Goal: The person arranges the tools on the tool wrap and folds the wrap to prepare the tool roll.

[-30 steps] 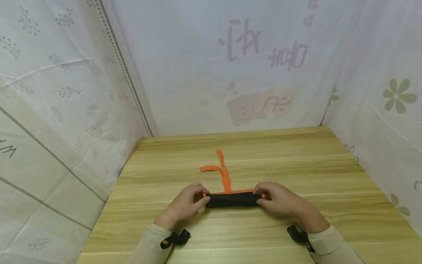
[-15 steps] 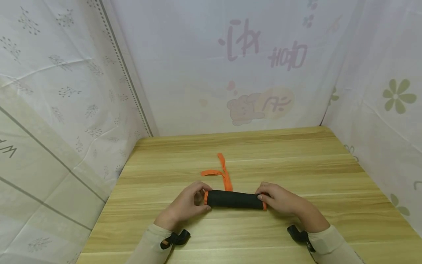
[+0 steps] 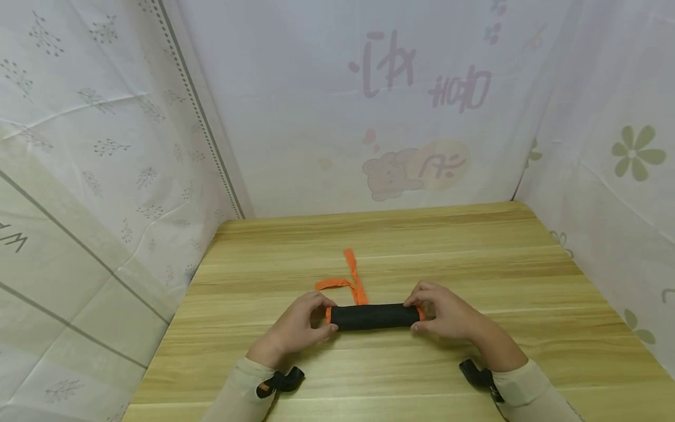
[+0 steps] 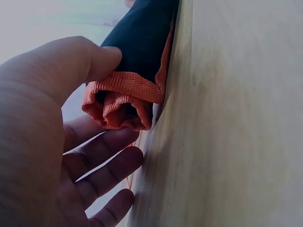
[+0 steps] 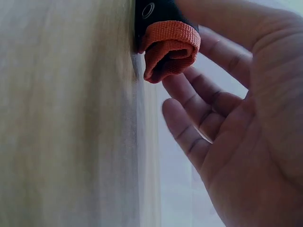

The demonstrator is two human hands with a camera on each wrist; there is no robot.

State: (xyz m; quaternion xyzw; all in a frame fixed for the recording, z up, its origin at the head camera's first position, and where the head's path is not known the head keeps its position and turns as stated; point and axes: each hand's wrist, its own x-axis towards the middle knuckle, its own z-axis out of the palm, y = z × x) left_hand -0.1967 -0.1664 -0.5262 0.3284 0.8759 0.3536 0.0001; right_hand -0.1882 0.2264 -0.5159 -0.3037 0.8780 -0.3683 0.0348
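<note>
A black fabric roll [image 3: 374,317] with orange edging lies across the table between both hands. Orange tie straps [image 3: 360,291] run from its far side and split into two tails. My left hand [image 3: 295,328] grips the roll's left end, thumb on the near side and fingers behind. At the other end, my right hand [image 3: 448,313] holds the roll between thumb and fingers. In the left wrist view the rolled orange edge [image 4: 123,101] shows coiled layers. A small metal eyelet [image 5: 148,10] shows on the black fabric in the right wrist view.
The wood-grain table [image 3: 422,375] carries the roll near its middle. Printed fabric hangings [image 3: 295,105] stand behind it and along both sides. Each wrist wears a black camera mount [image 3: 287,380] below a light sleeve.
The roll has turned slightly between the hands, more of its black face showing. The strap tails have been drawn a little nearer. The right hand's grip has shifted and its fingers have spread.
</note>
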